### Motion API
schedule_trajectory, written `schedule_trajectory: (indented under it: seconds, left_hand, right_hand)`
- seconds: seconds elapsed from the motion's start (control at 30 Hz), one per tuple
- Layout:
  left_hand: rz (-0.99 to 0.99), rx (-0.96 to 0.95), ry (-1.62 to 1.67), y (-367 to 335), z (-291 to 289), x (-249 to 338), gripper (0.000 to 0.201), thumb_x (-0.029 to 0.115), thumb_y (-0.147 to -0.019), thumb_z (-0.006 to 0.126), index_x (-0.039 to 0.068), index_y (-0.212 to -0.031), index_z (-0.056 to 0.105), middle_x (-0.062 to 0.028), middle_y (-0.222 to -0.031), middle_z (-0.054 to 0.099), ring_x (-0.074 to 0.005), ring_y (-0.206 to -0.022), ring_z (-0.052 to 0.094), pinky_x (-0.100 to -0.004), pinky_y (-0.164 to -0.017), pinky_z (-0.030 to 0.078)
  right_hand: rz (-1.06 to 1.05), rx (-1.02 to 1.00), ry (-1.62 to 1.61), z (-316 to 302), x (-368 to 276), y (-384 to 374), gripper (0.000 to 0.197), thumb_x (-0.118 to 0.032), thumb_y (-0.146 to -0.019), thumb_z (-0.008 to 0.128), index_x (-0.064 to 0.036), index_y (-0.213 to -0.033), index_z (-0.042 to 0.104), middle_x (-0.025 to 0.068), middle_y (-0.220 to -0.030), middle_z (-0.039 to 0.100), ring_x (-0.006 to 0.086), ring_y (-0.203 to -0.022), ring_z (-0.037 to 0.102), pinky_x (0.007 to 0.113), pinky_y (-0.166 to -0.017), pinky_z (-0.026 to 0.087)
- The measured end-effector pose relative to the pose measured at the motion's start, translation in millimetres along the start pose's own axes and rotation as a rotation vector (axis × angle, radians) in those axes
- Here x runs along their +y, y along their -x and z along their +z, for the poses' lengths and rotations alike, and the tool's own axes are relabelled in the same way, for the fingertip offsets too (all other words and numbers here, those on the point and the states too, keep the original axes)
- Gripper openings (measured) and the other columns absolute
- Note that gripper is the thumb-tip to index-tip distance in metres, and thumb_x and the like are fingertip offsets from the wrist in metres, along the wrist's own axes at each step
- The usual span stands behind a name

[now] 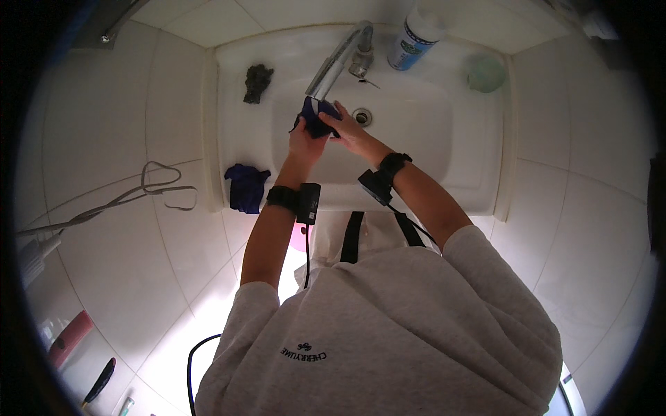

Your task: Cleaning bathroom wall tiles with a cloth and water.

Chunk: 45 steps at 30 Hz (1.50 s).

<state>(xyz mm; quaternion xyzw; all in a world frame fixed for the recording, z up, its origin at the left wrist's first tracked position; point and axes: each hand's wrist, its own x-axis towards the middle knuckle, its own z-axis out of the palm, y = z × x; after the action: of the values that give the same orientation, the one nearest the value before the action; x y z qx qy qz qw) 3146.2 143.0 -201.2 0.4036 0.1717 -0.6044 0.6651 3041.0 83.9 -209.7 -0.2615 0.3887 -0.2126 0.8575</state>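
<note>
Under the spout of the chrome faucet (333, 66), both hands hold a dark blue cloth (316, 123) over the white sink (430, 139). My left hand (305, 144) grips its lower left side with the fingers curled in. From the right, my right hand (352, 132) has its thumb and fingers closed on the cloth's edge. A pale streak just below the spout looks like running water landing on the fabric. Another dark blue cloth (247, 188) hangs over the sink's front left rim, near my left forearm.
On the sink's back ledge stand a blue and white canister (413, 46) and a pale green round object (485, 73). A dark crumpled lump (258, 83) lies at the back left. The drain (361, 117) is beside my right hand. Grey cords (149, 186) hang by the left wall.
</note>
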Motion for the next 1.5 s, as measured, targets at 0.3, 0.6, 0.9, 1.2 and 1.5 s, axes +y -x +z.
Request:
schedule_trajectory:
  seconds: [0.3, 0.6, 0.9, 1.2, 1.5]
  left_hand:
    - [0.256, 0.128, -0.662, -15.9, -20.4, 1.9, 0.048, 0.01, -0.08, 0.048, 0.008, -0.126, 0.034, -0.0104, -0.114, 0.047, -0.0207, -0.099, 0.052, -0.0303, -0.08, 0.046]
    - [0.588, 0.098, -0.736, -17.1, -10.7, -8.1, 0.023, 0.022, -0.088, 0.046, 0.003, -0.1, 0.051, -0.0046, -0.087, 0.054, -0.0136, -0.078, 0.054, -0.0268, -0.068, 0.046]
    - [0.073, 0.021, -0.875, -27.8, -17.9, 14.5, 0.033, 0.033, -0.091, 0.043, 0.002, -0.097, 0.054, -0.0055, -0.083, 0.057, -0.013, -0.069, 0.057, -0.0277, -0.061, 0.048]
    - [0.041, -0.103, -0.689, -9.2, 22.6, 0.4, 0.024, 0.026, -0.082, 0.062, 0.006, -0.093, 0.056, -0.0031, -0.081, 0.057, -0.0127, -0.063, 0.054, -0.0281, -0.054, 0.045]
    - [0.263, -0.005, -0.884, -8.5, -5.7, 29.3, 0.031, 0.025, -0.078, 0.067, 0.001, -0.095, 0.058, -0.002, -0.078, 0.06, -0.0118, -0.063, 0.056, -0.0234, -0.055, 0.044]
  right_hand:
    - [-0.167, 0.048, 0.09, 3.0, 13.1, -23.4, 0.073, -0.009, -0.07, 0.071, 0.0001, -0.128, 0.028, 0.0133, -0.111, 0.048, 0.0195, -0.098, 0.05, 0.029, -0.083, 0.043]
    - [-0.113, 0.257, 0.305, 23.6, 10.3, -17.3, 0.038, -0.031, -0.077, 0.062, 0.0045, -0.089, 0.055, 0.0129, -0.076, 0.059, 0.02, -0.066, 0.056, 0.031, -0.062, 0.047]
    - [0.023, 0.182, 0.764, 9.0, -0.2, -10.5, 0.057, -0.047, -0.084, 0.042, 0.0071, -0.076, 0.059, 0.0175, -0.066, 0.059, 0.0238, -0.062, 0.061, 0.035, -0.055, 0.047]
    - [-0.085, 0.141, 0.835, -81.6, -1.6, -49.0, 0.088, -0.06, -0.073, 0.056, 0.0075, -0.126, 0.034, 0.0205, -0.115, 0.049, 0.0264, -0.1, 0.053, 0.03, -0.085, 0.042]
    - [-0.223, -0.107, 0.883, -15.8, -7.8, -2.5, 0.054, -0.034, -0.082, 0.057, -0.0073, -0.126, 0.043, 0.0105, -0.093, 0.064, 0.0148, -0.083, 0.059, 0.023, -0.074, 0.044]
